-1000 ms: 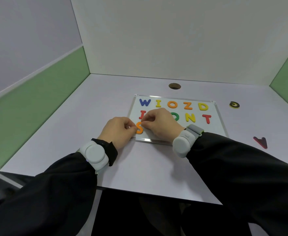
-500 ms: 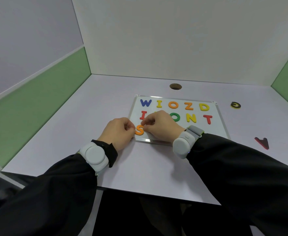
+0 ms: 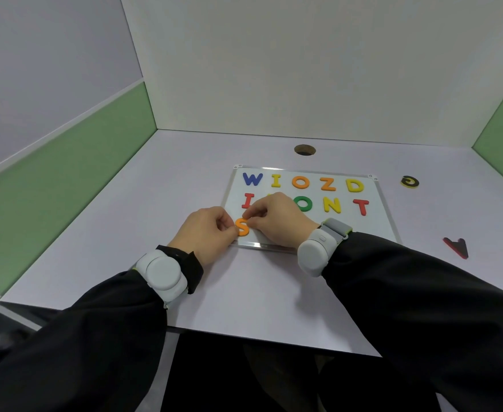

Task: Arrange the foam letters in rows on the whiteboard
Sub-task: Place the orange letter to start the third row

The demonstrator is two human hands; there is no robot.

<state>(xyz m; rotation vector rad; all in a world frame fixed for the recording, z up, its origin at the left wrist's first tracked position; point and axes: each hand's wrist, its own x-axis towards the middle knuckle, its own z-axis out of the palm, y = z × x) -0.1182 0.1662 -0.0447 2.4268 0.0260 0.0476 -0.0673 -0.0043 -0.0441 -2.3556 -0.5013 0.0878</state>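
The whiteboard [image 3: 375, 221] lies on the desk with two rows of foam letters: W, I, O, Z, D on top and a red I, a hidden letter, a green O [image 3: 304, 203], N, T below. An orange S [image 3: 242, 227] lies at the board's front left corner. My left hand [image 3: 210, 233] pinches its left side and my right hand [image 3: 277, 220] pinches its upper right. My right hand hides part of the second row. A yellow G [image 3: 409, 182] and a red A [image 3: 457, 246] lie on the desk to the right of the board.
White and green partition walls enclose the desk on three sides. A round cable hole [image 3: 305, 150] sits behind the board. The desk's front edge runs just under my forearms.
Both hands stay at the orange S; it has shifted slightly and more of it shows between my fingers now.
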